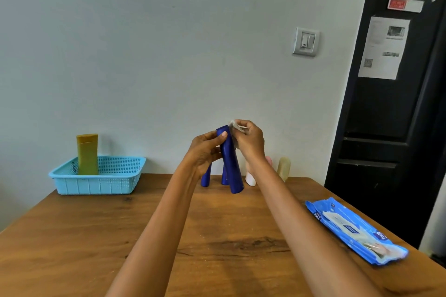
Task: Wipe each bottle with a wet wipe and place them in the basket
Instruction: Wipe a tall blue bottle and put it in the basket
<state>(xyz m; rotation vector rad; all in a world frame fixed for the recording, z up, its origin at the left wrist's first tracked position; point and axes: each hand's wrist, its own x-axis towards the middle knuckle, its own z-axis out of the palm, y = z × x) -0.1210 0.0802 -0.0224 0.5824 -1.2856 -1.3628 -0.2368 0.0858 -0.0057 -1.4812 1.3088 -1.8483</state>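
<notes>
Nearest the camera, two bare forearms reach forward over the wooden table (101,236), and a blue pack of wet wipes (354,230) lies flat near the table's right edge. Further out, both hands meet above the table's middle. The left hand (205,149) curls its fingers and thumb around the upper part of a dark blue bottle (231,164), which is held off the table and tilted, its top toward the wall. The right hand (249,140) pinches a crumpled wet wipe (235,126) against the top of that bottle. Behind the hands, near the far edge of the table, stand two more blue bottles (206,177), partly hidden, then a white and pink bottle (251,177) and a pale beige bottle (284,167) to their right. Well apart to the left, a light blue basket (96,182) sits at the table's far left corner with a yellow bottle (87,154) standing upright inside it. Beyond is a pale wall with a light switch (306,41).
</notes>
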